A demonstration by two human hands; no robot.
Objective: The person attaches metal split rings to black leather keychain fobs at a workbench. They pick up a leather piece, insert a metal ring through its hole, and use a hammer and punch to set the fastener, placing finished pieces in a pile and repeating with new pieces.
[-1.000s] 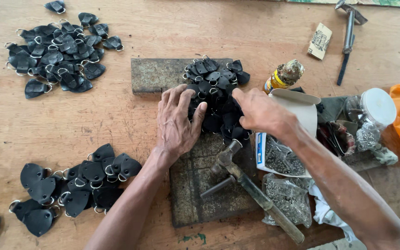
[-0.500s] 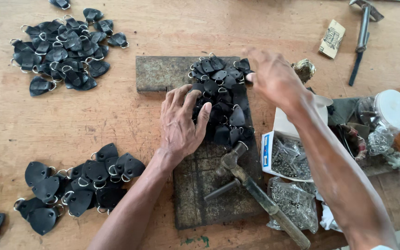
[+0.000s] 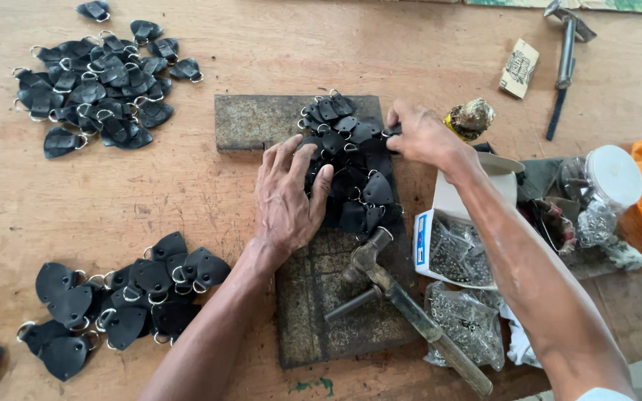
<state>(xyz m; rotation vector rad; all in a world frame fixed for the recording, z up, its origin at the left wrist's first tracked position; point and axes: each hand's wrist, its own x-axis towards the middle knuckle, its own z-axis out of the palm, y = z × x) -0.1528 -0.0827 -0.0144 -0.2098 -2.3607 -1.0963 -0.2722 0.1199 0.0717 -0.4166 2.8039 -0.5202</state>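
Left hand (image 3: 285, 194) flat on black leather tabs (image 3: 351, 160), right hand (image 3: 421, 136) grip pinching one tab

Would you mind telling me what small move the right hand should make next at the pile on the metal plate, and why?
Probably lift the pinched black leather tab clear of the pile. The right hand grips it at the pile's edge, while the left hand lies flat on the other tabs, holding them down on the metal plate.

Both forearms are bare; a white sleeve edge (image 3: 603, 394) shows at the right arm.
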